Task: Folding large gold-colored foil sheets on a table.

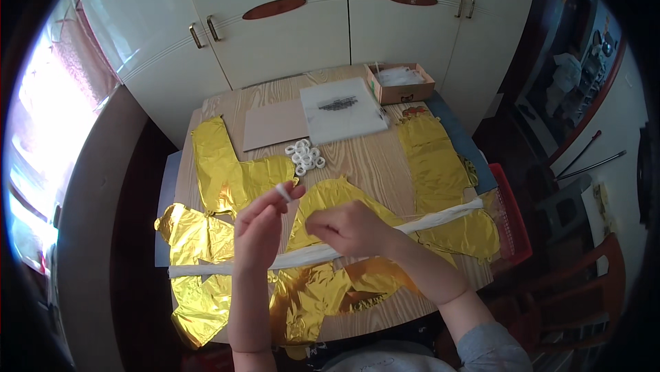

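My left hand is raised over the middle of the table, with a small white ring-shaped roll at its fingers. It looks like the rolls in the pile beyond. To its right, my right hand is closed in a pinch; whatever may be between its fingertips is too small to make out. Beneath both hands, a long white bundle of thin strips runs across the table. Flat gold foil balloons lie under and around it, with another gold foil balloon at the left.
White rolls sit in a heap beyond my hands. Behind are a greyish board, a clear plastic packet with dark marks, and a cardboard box holding clear plastic. A red basket stands at the table's right edge, cabinets behind.
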### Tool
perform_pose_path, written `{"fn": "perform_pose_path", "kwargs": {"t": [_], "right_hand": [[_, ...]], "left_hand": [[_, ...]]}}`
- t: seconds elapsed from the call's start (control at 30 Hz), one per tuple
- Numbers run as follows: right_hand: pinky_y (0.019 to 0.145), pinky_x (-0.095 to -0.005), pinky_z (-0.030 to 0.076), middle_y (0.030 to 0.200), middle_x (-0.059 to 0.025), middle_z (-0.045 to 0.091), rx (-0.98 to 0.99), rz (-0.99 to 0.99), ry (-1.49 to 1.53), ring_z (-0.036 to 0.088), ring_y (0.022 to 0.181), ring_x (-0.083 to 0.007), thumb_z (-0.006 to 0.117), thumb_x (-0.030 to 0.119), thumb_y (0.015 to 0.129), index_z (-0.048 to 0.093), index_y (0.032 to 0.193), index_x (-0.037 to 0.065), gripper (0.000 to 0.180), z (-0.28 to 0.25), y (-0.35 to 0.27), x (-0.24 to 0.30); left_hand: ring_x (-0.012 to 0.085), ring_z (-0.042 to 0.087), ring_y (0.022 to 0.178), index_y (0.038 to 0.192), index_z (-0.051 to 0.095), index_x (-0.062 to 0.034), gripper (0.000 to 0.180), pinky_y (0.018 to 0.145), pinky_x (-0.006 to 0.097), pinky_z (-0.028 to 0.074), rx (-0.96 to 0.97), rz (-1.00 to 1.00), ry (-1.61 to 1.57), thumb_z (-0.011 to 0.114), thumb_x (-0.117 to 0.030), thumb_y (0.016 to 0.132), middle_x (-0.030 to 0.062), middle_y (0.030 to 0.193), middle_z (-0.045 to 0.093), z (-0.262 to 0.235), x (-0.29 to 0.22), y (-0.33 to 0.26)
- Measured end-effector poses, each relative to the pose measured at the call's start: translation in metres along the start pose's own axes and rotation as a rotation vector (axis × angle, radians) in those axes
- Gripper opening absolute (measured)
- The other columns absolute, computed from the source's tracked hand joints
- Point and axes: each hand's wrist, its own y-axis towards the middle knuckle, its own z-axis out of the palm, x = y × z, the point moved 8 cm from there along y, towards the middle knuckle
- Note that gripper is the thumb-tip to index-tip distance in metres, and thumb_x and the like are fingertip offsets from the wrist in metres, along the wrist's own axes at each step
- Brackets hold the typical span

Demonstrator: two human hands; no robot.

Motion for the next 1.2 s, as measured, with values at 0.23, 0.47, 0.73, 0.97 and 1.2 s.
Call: {"fn": "perform_pose_path", "kwargs": {"t": [0.23,0.47,0.73,0.97,1.2], "right_hand": [[0.055,-0.0310,0.046,0.072,-0.0093,0.064,-0.091,0.017,0.063,0.061,0.059,-0.0216,0.061,0.016,0.091,0.065,0.088,0.004,0.012,-0.011,0.007,-0.005],[0.054,-0.0305,0.045,0.065,-0.0072,0.061,-0.201,0.057,0.343,0.059,0.055,-0.0158,0.060,0.016,0.092,0.066,0.091,0.006,0.012,-0.029,0.004,-0.012],[0.057,-0.0277,0.047,0.073,-0.0072,0.066,-0.149,-0.021,0.351,0.061,0.062,-0.0141,0.060,0.012,0.092,0.067,0.093,0.004,0.011,-0.027,0.008,-0.003],[0.057,-0.0244,0.042,0.071,-0.0047,0.061,-0.057,-0.005,0.277,0.053,0.060,-0.0098,0.061,0.016,0.094,0.065,0.092,0.003,0.014,-0.008,0.007,0.006],[0.058,-0.0201,0.038,0.076,0.0025,0.059,0.038,0.076,0.780,0.048,0.067,-0.0018,0.061,0.015,0.094,0.064,0.090,0.002,0.014,-0.026,0.001,-0.006]], "left_hand": [[0.0158,0.052,0.094,0.099,0.065,0.0063,0.020,0.084,0.027,0.043,0.405,0.068,-0.135,0.050,-0.001,0.088,0.0103,0.087,0.063,0.008,0.007,-0.005],[0.0143,0.053,0.086,0.098,0.068,-0.0005,0.019,0.082,0.026,0.042,0.469,0.042,0.389,0.055,0.004,0.085,0.0104,0.094,0.069,0.013,0.011,-0.009],[0.0126,0.055,0.083,0.092,0.070,-0.0016,0.017,0.077,0.028,0.043,0.261,0.154,0.668,0.056,0.004,0.083,0.0066,0.089,0.069,0.006,0.002,-0.005],[0.0188,0.054,0.087,0.103,0.066,-0.0001,0.020,0.077,0.030,0.044,0.007,0.237,0.573,0.062,-0.001,0.083,0.0097,0.097,0.067,-0.004,-0.007,0.002],[0.0159,0.058,0.076,0.088,0.067,0.0013,0.012,0.072,0.029,0.046,0.340,0.011,0.554,0.057,-0.002,0.084,0.0084,0.081,0.062,0.002,0.009,-0.003]]}}
